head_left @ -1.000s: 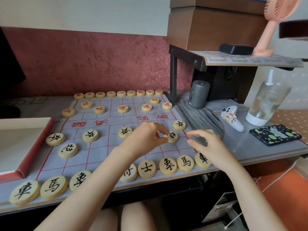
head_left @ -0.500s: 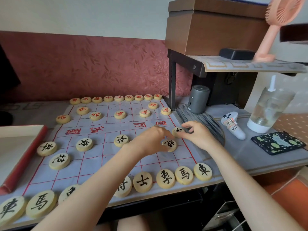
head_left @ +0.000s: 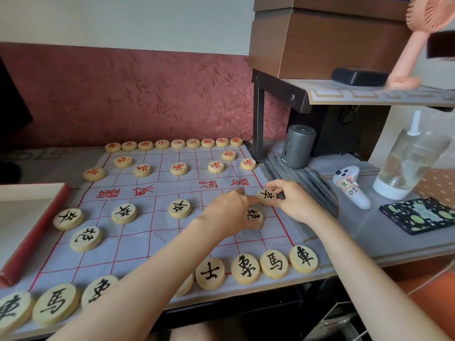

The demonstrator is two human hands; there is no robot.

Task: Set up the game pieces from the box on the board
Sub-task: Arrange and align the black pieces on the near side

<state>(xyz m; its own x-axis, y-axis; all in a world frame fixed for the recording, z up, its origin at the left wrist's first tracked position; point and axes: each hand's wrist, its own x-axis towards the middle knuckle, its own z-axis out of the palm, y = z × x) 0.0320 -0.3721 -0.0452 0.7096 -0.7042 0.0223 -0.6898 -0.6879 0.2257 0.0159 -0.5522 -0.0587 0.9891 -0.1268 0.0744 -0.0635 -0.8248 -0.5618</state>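
Right hand (head_left: 293,203): grip pinches 1 black-marked piece (head_left: 266,194) by its rim, at the right edge of the board (head_left: 138,252). Left hand (head_left: 226,212) touches alongside; grip cannot be told. Piece judged light, stiff and smooth: hold opposite rim edges.

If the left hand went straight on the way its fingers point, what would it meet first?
Most likely the black-lettered piece pinched by the right hand; the left hand looks almost touching it.

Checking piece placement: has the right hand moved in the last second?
Yes. The right hand moved up the board toward the river lettering, now pinching the black soldier piece.
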